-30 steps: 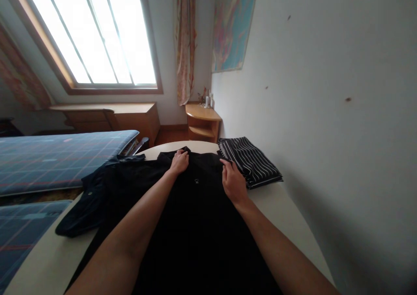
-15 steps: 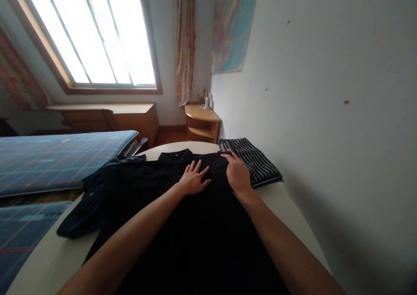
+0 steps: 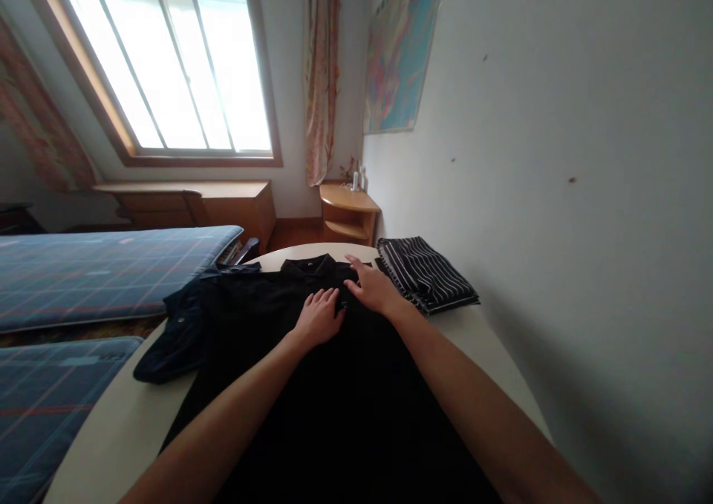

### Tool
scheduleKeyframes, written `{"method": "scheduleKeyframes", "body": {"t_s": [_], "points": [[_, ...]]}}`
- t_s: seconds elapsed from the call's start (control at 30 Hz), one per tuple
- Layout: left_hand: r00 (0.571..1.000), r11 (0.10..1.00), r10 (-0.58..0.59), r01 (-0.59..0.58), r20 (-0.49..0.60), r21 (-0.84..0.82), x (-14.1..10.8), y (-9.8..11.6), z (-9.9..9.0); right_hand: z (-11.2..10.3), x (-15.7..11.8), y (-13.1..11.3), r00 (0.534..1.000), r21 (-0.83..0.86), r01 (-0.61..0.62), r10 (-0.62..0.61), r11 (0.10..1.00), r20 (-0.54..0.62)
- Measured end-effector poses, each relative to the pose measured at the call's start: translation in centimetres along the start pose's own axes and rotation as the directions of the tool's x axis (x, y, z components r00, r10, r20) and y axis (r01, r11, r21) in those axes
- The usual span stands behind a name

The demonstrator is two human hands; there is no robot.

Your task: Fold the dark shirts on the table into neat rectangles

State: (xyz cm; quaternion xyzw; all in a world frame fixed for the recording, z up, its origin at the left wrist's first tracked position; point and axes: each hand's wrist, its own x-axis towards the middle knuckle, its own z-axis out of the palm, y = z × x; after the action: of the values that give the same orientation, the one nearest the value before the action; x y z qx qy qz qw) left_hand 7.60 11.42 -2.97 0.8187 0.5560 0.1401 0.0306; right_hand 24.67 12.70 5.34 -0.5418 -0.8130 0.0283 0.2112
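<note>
- the left hand (image 3: 320, 315) rests palm down on the chest of the black shirt (image 3: 345, 396), its forearm slanting in from the lower left, its fingers close together and pointing away from the wearer, a little to the right.
- its grip is slack and flat, with the thumb lying out to the right, near a small pale mark (image 3: 344, 306) on the cloth.
- the right hand (image 3: 374, 285) bends in from the lower right, its fingers pointing left and away; the index finger stretches out ahead of the thumb.
- its grip is loosely spread over the upper shirt (whether the fingertips touch the fabric, i cannot tell).
- the shirt lies spread on the pale, rounded surface (image 3: 504, 363); its collar (image 3: 308, 266) points away, towards the far edge.
- its long axis runs from that collar back towards the wearer, past the lower edge of view.
- a dark blue garment (image 3: 172, 344) lies at the shirt's left side, the border between them hard to make out.
- a folded striped cloth (image 3: 431, 274) sits right of the shirt, near the wall (image 3: 584, 281).
</note>
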Motion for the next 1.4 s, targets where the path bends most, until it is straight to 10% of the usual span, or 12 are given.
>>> {"method": "scheduleKeyframes", "body": {"t_s": [0.5, 0.77, 1.2, 1.4], "points": [[0.99, 0.986, 0.081, -0.096, -0.115, -0.135, -1.5, -2.0, 0.9, 5.1, -5.7, -0.2, 0.995, -0.368, 0.054, -0.017, 0.928, 0.103], [0.986, 0.984, 0.09, -0.109, -0.137, -0.141, -1.8, -1.5, 0.2, 3.9, -6.4, -0.3, 1.0, -0.199, -0.017, 0.02, 0.98, 0.018], [0.995, 0.995, 0.088, -0.09, -0.056, -0.043, -2.0, -0.9, 0.2, 5.9, -4.0, 1.9, 0.886, -0.12, -0.37, 0.389, 0.921, 0.254], [0.998, 0.998, 0.067, -0.067, -0.005, -0.02, -2.3, -0.5, -0.2, 6.3, -0.4, 1.2, 0.944, -0.077, -0.285, 0.294, 0.955, 0.153]]}}
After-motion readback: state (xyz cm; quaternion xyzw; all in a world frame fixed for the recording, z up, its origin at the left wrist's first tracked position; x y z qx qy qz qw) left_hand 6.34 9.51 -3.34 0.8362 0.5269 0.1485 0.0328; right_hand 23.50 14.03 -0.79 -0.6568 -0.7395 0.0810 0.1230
